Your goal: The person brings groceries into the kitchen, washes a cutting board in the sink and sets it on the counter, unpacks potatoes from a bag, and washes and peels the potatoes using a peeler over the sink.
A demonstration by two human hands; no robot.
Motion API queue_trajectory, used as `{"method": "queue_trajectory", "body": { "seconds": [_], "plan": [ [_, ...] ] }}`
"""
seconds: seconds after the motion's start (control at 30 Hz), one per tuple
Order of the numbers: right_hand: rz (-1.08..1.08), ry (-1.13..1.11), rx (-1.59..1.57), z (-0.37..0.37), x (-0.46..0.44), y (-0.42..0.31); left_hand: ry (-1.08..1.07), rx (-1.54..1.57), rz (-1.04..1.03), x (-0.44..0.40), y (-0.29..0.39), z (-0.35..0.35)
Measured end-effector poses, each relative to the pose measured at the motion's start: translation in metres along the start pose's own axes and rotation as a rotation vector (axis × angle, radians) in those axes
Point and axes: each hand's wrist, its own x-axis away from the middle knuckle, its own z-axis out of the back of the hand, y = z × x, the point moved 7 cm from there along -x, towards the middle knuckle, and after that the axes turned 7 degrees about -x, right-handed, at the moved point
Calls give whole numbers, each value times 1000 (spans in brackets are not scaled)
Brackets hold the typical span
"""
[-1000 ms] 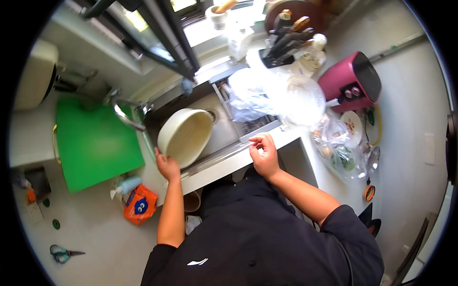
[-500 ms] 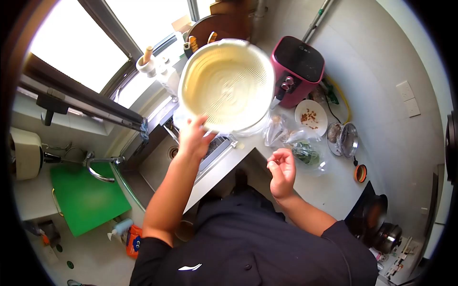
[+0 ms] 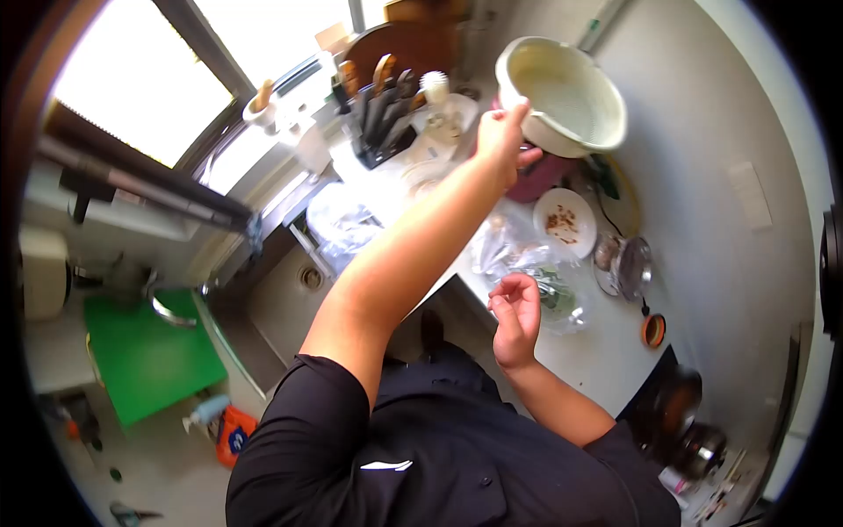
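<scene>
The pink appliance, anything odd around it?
Mildly odd: the cream basin, held at its rim by the left hand, hides most of the pink appliance, an unusual spot for a basin. Whether it rests there is unclear.

A short-sleeved black shirt (image 3: 443, 501) bears a white mark (image 3: 386, 465) and dark button (image 3: 486, 481).

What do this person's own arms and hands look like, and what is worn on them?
The left hand and the right hand are bare; no glove or watch is visible. Short black fabric sleeves leave the forearms uncovered. They belong to a black shirt with a small, elongated white mark on its front.
</scene>
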Motion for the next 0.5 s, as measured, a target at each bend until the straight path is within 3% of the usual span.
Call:
{"method": "queue_trajectory", "body": {
  "seconds": [0.1,0.17,0.23,0.27,0.33,0.43,0.5],
  "plan": [
    [-124,-131,26,-36,-4,32,-37,-146,-195,29,-37,95],
    [-205,-218,23,-63,-4,62,130,-396,-439,61,-80,204],
    [-421,-318,88,-90,10,107,346,-316,-230,113,-133,330],
    [-502,-376,111,-106,18,127,573,-477,-318,139,-156,406],
    [-681,-519,175,-129,39,179,1036,-348,-252,226,-169,529],
    [-741,-792,253,-188,71,235,1524,-123,-516,344,-124,646],
    [-679,-1042,384,-230,93,264,1436,-276,-760,378,-56,659]
  ]
}}
